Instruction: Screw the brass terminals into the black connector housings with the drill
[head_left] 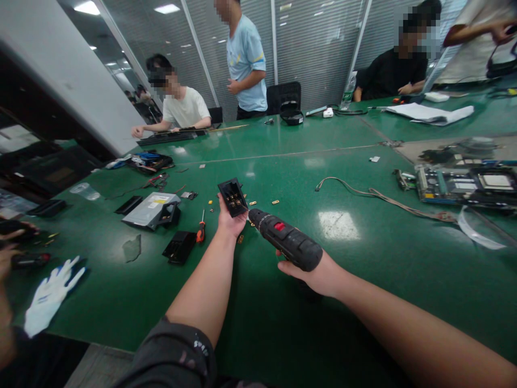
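Observation:
My left hand (231,220) is closed around a small black plastic housing (232,197) with brass-coloured parts inside. My right hand (319,274) grips a black cordless drill (286,240) with a red switch on top. The drill's nose points left and reaches close to the housing's lower right corner; whether its tip touches cannot be made out. Small brass pieces (275,202) lie on the green table around my left hand. Left of my forearm are an orange-handled screwdriver (201,231) and another black plastic housing (179,247).
A silver disc drive (149,210) lies left, near a white glove (52,296) and a co-worker's hand holding a tool. A circuit board assembly (464,183) and a cable (363,191) lie right. People are across the green table (258,161), near a water bottle (348,92).

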{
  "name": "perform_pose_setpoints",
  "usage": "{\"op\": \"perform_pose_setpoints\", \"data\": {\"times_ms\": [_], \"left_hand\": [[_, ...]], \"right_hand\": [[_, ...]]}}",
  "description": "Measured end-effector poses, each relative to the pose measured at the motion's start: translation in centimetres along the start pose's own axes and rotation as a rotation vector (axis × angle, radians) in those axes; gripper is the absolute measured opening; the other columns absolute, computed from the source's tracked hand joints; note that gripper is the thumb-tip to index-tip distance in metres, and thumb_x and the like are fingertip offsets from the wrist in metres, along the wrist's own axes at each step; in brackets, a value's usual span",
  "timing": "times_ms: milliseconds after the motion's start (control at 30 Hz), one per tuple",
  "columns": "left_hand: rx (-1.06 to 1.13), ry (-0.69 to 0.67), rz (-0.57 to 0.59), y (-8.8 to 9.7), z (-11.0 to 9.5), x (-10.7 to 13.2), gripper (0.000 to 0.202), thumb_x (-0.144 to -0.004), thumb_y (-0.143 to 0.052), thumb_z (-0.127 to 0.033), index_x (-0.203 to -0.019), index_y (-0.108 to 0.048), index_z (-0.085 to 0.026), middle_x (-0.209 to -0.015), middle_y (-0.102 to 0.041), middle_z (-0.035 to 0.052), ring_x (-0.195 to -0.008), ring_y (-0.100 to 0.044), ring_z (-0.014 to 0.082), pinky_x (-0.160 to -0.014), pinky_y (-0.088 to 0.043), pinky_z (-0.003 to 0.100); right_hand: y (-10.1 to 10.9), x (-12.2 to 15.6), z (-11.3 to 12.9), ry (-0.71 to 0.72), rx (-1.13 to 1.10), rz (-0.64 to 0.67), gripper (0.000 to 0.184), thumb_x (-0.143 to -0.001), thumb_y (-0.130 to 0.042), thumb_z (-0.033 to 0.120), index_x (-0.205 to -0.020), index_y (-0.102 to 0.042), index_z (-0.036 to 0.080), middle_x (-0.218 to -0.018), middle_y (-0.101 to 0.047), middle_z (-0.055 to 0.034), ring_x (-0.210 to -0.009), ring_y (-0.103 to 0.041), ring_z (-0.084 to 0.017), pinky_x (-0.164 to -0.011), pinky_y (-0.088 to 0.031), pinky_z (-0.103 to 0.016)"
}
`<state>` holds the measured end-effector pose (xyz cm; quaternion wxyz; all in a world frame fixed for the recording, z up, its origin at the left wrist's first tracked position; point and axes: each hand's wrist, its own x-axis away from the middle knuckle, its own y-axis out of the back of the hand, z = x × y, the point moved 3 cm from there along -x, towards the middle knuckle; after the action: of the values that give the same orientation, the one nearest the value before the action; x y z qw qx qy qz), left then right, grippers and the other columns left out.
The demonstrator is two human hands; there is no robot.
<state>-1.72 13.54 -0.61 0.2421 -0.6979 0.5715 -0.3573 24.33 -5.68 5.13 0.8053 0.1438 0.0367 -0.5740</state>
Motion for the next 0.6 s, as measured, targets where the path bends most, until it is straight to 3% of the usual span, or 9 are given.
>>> {"op": "perform_pose_setpoints", "data": {"times_ms": [600], "left_hand": [[0.016, 0.031, 0.010, -0.16, 0.08, 0.13, 0.068, -0.102, -0.080, -0.087, -0.108, -0.085, -0.020, -0.086, -0.083, 0.0038, -0.066, -0.077, 0.0177, -0.068, -0.065, 0.030]], "right_hand": [[-0.26, -0.02, 0.02, 0.042, 0.001, -0.017, 0.038, -0.095, -0.081, 0.033, -0.130, -0.066, 0.027, -0.120, -0.080, -0.0075, -0.104, -0.079, -0.028, -0.104, -0.066, -0.055]]}}
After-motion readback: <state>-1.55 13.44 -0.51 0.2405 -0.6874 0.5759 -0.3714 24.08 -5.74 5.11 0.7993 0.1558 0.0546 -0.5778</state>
